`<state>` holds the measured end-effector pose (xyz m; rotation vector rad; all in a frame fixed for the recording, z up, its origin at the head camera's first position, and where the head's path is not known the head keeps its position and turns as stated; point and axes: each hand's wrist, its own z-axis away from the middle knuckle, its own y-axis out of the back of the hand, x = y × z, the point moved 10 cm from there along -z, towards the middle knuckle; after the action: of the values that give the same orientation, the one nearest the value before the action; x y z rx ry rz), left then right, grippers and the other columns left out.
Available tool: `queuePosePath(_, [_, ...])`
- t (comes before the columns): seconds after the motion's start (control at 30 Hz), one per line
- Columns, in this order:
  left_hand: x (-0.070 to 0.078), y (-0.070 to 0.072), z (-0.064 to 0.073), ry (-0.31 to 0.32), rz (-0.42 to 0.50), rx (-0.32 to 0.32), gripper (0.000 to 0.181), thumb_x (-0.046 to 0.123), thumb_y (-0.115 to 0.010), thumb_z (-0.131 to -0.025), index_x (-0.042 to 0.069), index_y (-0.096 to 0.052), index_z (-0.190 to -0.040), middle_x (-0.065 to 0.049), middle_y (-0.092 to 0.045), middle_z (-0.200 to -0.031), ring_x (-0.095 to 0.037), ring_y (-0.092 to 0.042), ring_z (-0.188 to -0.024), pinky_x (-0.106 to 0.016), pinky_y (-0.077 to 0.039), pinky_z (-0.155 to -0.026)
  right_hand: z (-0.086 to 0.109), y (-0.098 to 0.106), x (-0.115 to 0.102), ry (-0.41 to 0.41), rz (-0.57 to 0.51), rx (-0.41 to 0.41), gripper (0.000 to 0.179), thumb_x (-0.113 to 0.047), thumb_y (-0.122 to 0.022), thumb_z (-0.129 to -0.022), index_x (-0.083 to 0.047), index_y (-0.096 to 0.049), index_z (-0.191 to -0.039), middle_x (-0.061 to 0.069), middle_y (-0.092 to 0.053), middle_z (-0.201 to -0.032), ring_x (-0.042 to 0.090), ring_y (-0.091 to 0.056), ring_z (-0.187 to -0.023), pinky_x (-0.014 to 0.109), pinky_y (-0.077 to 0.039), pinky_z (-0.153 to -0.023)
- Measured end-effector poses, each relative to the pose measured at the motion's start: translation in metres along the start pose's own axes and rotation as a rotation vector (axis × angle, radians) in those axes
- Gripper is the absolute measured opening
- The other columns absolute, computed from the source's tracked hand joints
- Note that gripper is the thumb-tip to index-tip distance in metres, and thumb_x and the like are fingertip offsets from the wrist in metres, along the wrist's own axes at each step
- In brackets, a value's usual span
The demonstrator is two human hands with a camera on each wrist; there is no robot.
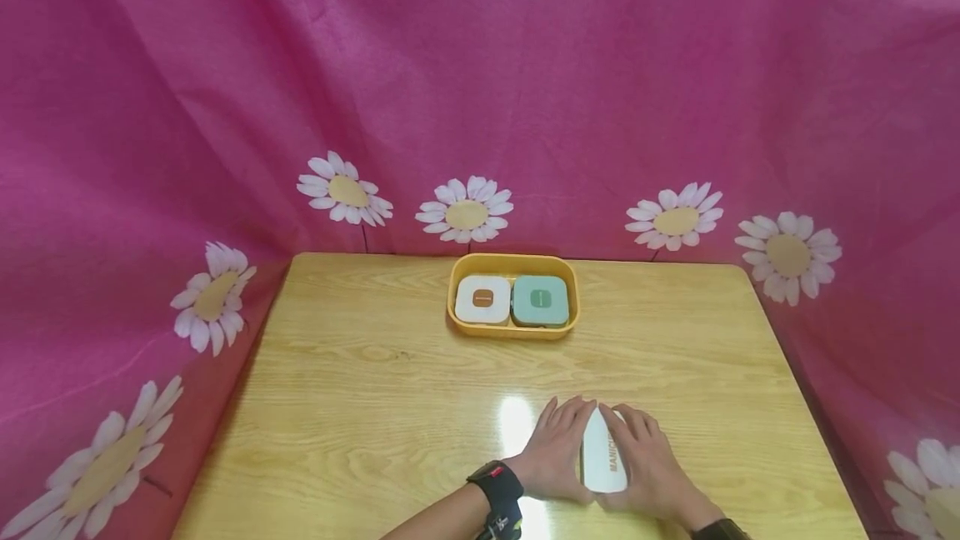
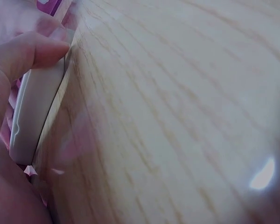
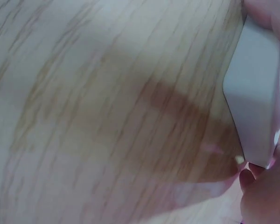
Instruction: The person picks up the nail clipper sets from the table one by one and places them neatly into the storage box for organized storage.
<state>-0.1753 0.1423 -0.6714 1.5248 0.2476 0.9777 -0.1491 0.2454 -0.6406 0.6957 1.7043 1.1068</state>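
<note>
A white manicure case (image 1: 602, 458), with part of the lettering "MANICU" readable on top, lies near the front right of the table. My left hand (image 1: 553, 458) grips its left side, thumb at the near end and fingers at the far end. From the right, my right hand (image 1: 652, 472) holds it the same way. In the left wrist view, the case (image 2: 39, 105) shows its pale side close to the wood, a thumb (image 2: 46, 49) pressing its end. The right wrist view shows the case's (image 3: 254, 84) angled side between fingertips at both ends.
At the back of the wooden table (image 1: 360, 407) stands a yellow tray (image 1: 514, 332). It holds a white square box (image 1: 472, 315) and a green square box (image 1: 542, 317) side by side. Pink flowered cloth (image 1: 562, 107) surrounds the back and sides.
</note>
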Motion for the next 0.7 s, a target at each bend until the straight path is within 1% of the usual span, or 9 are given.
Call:
queuePosePath(0.23, [-0.003,-0.003,-0.003,-0.011,0.003,0.006,0.134,0.062,-0.085,-0.071,0.016,-0.006,-0.169,-0.001,-0.023,-0.171,-0.017,-0.014,-0.161,-0.047,-0.011,-0.130,-0.002,0.000,0.000,-0.016,0.007,0.001,0.125,-0.063,-0.091,-0.059,-0.006,-0.039,-0.158,0.026,-0.046,-0.146,0.050,-0.045,-0.128,0.075,-0.047,-0.091])
queuePosePath(0.4, [-0.004,-0.001,-0.004,-0.034,-0.002,0.030,0.134,0.062,-0.085,-0.071,0.015,-0.006,-0.169,-0.001,-0.024,-0.171,-0.017,-0.015,-0.161,-0.046,-0.012,-0.130,-0.003,0.003,-0.002,0.012,0.045,0.014,0.125,-0.065,-0.090,-0.061,-0.004,-0.039,-0.158,0.025,-0.047,-0.144,0.048,-0.046,-0.128,0.073,-0.047,-0.094])
queuePosePath(0.53, [-0.004,0.005,-0.002,-0.075,0.059,0.048,0.134,0.059,-0.087,-0.071,0.015,-0.007,-0.170,-0.002,-0.024,-0.171,-0.017,-0.017,-0.160,-0.047,-0.013,-0.130,-0.005,0.009,-0.007,0.045,0.071,0.041,0.128,-0.066,-0.092,-0.058,-0.001,-0.040,-0.156,0.024,-0.050,-0.138,0.046,-0.049,-0.127,0.072,-0.046,-0.097])
queuePosePath(0.63, [-0.007,0.008,0.001,-0.101,0.130,0.031,0.134,0.055,-0.089,-0.072,0.016,-0.006,-0.170,-0.002,-0.023,-0.172,-0.016,-0.019,-0.160,-0.047,-0.013,-0.130,-0.008,0.014,-0.012,0.071,0.055,0.063,0.129,-0.064,-0.094,-0.056,0.002,-0.043,-0.154,0.024,-0.053,-0.134,0.045,-0.051,-0.126,0.069,-0.048,-0.097])
queuePosePath(0.7, [-0.010,0.011,0.003,-0.105,0.176,0.018,0.132,0.052,-0.089,-0.072,0.018,-0.006,-0.170,0.000,-0.022,-0.172,-0.015,-0.020,-0.159,-0.045,-0.014,-0.130,-0.010,0.017,-0.016,0.082,0.038,0.069,0.129,-0.064,-0.094,-0.056,0.003,-0.044,-0.154,0.025,-0.054,-0.134,0.044,-0.051,-0.126,0.066,-0.050,-0.097])
